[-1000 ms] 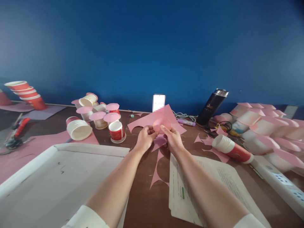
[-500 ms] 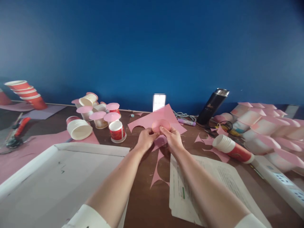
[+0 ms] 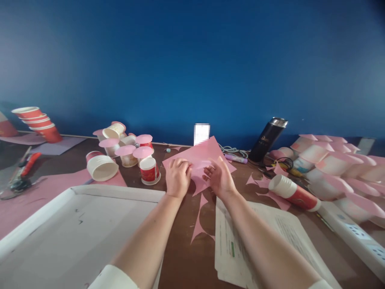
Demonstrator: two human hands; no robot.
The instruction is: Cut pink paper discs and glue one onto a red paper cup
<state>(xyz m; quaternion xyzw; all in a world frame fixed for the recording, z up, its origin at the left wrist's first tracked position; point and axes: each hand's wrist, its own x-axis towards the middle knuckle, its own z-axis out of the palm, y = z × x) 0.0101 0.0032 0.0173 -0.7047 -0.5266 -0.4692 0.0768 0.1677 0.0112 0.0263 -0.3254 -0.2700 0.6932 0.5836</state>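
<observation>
My left hand [image 3: 178, 177] is over the table at the lower left edge of the cut pink sheet [image 3: 210, 149]. Its fingers are bent toward the thumb, and what they hold, if anything, cannot be made out. Facing it, my right hand [image 3: 221, 177] has its thumb raised apart from loosely curled fingers, with the palm partly in view. A pale blurred streak [image 3: 202, 163] shows between the hands; whether it is a paper disc seen edge-on is unclear. Pink paper offcuts [image 3: 201, 228] lie below the hands.
At left are a white shallow box [image 3: 117, 192], a red paper cup [image 3: 149, 171] and disc-topped cups [image 3: 125, 151]. Right: printed sheets [image 3: 231, 257], stacked cups [image 3: 293, 192], a black flask [image 3: 267, 138], many disc-topped cups [image 3: 337, 160] and a power strip [image 3: 355, 233]. A bright phone-like screen [image 3: 201, 133] stands behind.
The pink disc held flat between both hands is no longer plainly visible. My hands have moved slightly apart and turned, with the right thumb lifted. The view has tilted up slightly.
</observation>
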